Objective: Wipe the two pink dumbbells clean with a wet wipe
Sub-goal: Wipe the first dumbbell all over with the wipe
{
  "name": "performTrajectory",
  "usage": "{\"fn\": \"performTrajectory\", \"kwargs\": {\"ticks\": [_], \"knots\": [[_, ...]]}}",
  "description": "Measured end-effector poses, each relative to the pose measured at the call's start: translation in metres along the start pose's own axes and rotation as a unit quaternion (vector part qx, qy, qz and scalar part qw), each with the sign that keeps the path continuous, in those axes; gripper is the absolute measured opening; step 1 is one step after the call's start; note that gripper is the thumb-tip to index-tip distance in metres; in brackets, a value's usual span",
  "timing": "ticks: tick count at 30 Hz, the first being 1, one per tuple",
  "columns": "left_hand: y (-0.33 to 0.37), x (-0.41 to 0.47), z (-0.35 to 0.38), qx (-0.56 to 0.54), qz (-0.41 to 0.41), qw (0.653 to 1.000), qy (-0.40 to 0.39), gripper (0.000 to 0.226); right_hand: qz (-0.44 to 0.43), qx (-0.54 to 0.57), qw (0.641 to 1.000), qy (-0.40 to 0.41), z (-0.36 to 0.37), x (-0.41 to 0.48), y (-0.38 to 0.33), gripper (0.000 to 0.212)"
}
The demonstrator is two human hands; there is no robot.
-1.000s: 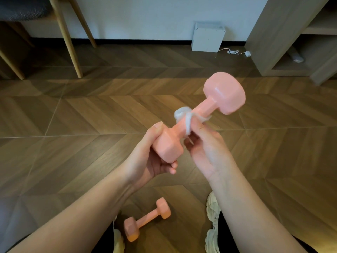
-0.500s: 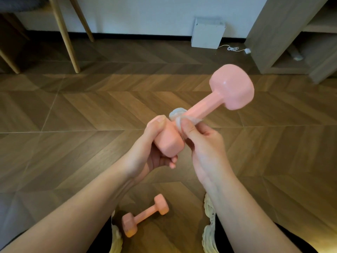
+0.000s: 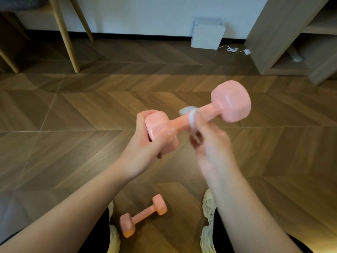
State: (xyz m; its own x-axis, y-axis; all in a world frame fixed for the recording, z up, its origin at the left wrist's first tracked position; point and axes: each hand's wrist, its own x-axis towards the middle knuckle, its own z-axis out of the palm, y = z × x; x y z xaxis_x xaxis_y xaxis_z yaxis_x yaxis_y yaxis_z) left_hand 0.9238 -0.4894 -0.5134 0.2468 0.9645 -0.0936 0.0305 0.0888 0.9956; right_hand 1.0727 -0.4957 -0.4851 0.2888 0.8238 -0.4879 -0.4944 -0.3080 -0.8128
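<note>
Two pink dumbbells, one mid-wipe

Wood floor [image 3: 73, 115] fills most of the view. A shelf unit [image 3: 269, 33] stands at far right, chair legs [image 3: 63, 33] at far left, and a white box [image 3: 207, 35] sits against the wall. The shelf unit's lower open compartment holds one small pale object, too blurred to name. The white box is closed, so its contents are hidden.

The held dumbbell [image 3: 230, 102] is raised in front of the person, tilted up to the right. The left hand [image 3: 145, 141] grips its near head, fingers and thumb curled round it. The right hand [image 3: 209, 143], motion-blurred, pinches the wet wipe [image 3: 190, 115], which loops round the handle near its middle. The second dumbbell [image 3: 144, 215] lies on the floor between the shoes [image 3: 207, 203], with no hand on it.

The step in hand looks like wiping the handle. It would go best with a firm left grip so the bar cannot twist, and strokes running right up to each head while the bar is turned. The head under the left palm will need a change of grip.
</note>
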Motion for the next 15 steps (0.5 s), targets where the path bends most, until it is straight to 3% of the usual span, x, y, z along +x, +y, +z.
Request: {"fn": "performTrajectory", "kwargs": {"ticks": [5,10,15], "knots": [[-0.001,-0.005,0.002,0.095,0.077,0.993,-0.01,0.067,0.013,0.056,0.998,0.018,-0.004,0.002,-0.008,0.021],[-0.004,-0.004,0.006,0.158,0.136,0.978,0.011,0.071,0.063,-0.027,0.997,-0.023,0.009,-0.015,0.023,0.022],[-0.012,-0.002,-0.005,0.248,0.189,0.95,0.022,0.072,0.055,-0.004,0.998,-0.015,-0.005,0.002,0.003,0.026]]}}
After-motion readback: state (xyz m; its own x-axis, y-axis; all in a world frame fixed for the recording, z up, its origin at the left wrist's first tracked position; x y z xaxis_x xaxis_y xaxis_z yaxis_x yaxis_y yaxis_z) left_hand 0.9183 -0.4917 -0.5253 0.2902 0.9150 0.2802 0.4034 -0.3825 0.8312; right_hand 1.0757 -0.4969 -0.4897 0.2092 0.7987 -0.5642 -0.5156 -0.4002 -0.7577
